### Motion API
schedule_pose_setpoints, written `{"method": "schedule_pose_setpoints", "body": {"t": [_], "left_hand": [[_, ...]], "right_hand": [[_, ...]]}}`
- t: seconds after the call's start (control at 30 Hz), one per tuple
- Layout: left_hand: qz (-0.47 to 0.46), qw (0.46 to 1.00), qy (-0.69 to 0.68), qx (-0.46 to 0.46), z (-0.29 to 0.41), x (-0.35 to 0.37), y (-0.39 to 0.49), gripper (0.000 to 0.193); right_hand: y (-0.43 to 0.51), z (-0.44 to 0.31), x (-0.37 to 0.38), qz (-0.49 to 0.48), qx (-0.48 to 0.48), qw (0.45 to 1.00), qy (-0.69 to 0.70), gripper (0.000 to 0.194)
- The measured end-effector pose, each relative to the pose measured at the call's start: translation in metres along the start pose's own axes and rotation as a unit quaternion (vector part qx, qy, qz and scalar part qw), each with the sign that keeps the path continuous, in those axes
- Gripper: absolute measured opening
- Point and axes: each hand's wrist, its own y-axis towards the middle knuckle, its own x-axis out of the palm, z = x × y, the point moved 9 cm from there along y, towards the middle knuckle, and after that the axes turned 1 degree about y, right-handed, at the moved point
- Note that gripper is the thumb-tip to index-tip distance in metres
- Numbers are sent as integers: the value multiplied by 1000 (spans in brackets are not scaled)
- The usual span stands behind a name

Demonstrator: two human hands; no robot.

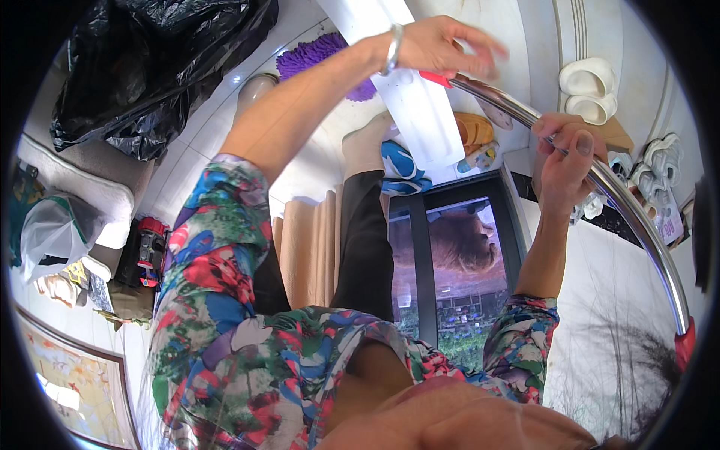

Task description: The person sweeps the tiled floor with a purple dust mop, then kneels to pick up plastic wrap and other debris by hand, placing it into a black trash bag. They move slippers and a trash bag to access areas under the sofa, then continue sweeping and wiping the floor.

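Observation:
My right hand (571,157) is closed around a shiny metal pole (647,225), which looks bent by the lens. The pole has a red end piece (436,79) near my left hand and a red part (684,343) at the lower right edge. My left hand (455,48), blurred and with a bracelet on its wrist, is just above the red end piece; its fingers are apart and hold nothing. Below it lies a long white panel (416,112). Purple shaggy chenille (312,53) shows on both sides of my left forearm; whether it joins the pole is hidden.
My socked foot (365,143) stands beside blue flip-flops (402,163) and orange slippers (472,132). White clogs (588,84) and sneakers (664,163) are at right. A black plastic bag (157,62), toy vehicle (151,250) and translucent bag (53,230) lie left. Behind is a dark-framed glass door (422,270).

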Motion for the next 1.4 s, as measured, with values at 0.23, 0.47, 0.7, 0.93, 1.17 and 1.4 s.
{"method": "schedule_pose_setpoints", "body": {"t": [0.23, 0.47, 0.7, 0.93, 1.17, 1.4], "left_hand": [[200, 892, -400, -72, -72, -117, -83, 10], [450, 824, -70, -337, -169, -200, -280, 15], [266, 794, 525, -151, -152, -187, -244, 20], [14, 743, 639, -199, -179, -105, -215, 87], [-15, 780, 607, -153, -208, -107, -187, 82], [48, 921, 375, -93, -183, -130, -171, 62]], "right_hand": [[10, 32, -34, 37, -28, 998, -35, 27], [26, 95, -115, 123, 29, 991, -43, 23], [41, 186, -161, 165, 90, 977, 105, 22], [25, 265, -184, 260, 129, 935, 204, 27], [-3, 272, -109, 306, 155, 925, 163, 37], [-84, 314, 239, -38, 10, 948, -317, 107]]}}
